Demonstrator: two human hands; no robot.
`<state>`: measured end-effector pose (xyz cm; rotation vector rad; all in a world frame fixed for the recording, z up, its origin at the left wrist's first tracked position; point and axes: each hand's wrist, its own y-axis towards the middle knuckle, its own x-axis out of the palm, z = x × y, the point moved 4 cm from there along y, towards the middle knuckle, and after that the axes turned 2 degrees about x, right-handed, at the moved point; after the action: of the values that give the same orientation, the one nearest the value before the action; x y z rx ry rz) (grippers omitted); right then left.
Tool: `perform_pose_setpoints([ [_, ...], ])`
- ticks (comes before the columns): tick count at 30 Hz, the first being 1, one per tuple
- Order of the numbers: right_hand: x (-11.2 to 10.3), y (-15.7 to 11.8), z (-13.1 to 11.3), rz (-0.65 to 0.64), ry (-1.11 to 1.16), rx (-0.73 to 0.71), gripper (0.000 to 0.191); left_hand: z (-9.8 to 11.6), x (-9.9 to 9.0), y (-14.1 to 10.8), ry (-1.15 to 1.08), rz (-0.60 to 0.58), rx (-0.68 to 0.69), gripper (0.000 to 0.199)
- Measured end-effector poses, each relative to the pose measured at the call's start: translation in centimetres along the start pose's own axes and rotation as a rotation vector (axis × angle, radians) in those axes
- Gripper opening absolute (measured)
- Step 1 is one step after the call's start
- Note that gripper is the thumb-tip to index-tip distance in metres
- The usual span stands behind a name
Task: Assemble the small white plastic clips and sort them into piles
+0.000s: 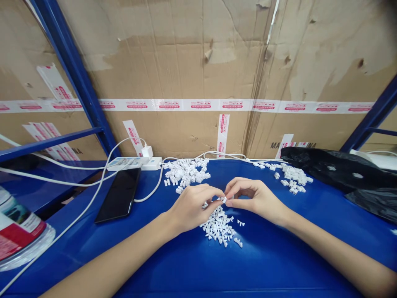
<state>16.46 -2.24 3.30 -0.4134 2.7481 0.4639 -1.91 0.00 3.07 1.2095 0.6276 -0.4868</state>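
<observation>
The left hand [194, 207] and right hand [257, 198] pinch a small white plastic piece [223, 200] together, above a heap of tiny white parts [218, 227] on a blue tabletop [173, 265]. Leftward lie a black phone [119, 194] and power strip [153, 164]; taped cardboard [173, 54] stands behind blue metal posts [79, 70].

Single head cam looks forward and down across blue tabletop [186, 267] to cardboard backdrop [173, 62], with left hand [194, 206] and right hand [259, 199] close in mid-frame.
</observation>
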Motion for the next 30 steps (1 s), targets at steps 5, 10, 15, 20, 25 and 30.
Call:
perform_pose_setpoints([
  [5, 0.2, -0.3, -0.8, -0.004, -0.211, -0.205, 0.017, 0.1, 0.1, -0.2, -0.001, 0.032, -0.006, 0.013],
  [10, 0.4, -0.8, -1.0, 0.025, -0.433, -0.388, 0.008, 0.4, 0.1, 0.0, 0.008, 0.03, 0.014, 0.012],
  [15, 0.4, -1.0, -0.9, 0.029, -0.462, -0.413, 0.006, 0.7, 0.0, 0.2, 0.043, 0.017, 0.044, 0.013],
  [20, 0.4, -1.2, -0.8, 0.014, -0.487, -0.419, 0.005, 0.7, 0.0, 0.2, 0.07, 0.016, 0.089, 0.012],
  [25, 0.4, -1.1, -0.8, -0.002, -0.486, -0.42, 0.007, 0.6, 0.0, 0.3, 0.072, -0.002, 0.109, 0.012],
  [30, 0.3, -1.0, -1.1, 0.006, -0.445, -0.444, 0.008, 0.8, 0.0, 0.3, 0.074, 0.011, 0.114, 0.014],
])
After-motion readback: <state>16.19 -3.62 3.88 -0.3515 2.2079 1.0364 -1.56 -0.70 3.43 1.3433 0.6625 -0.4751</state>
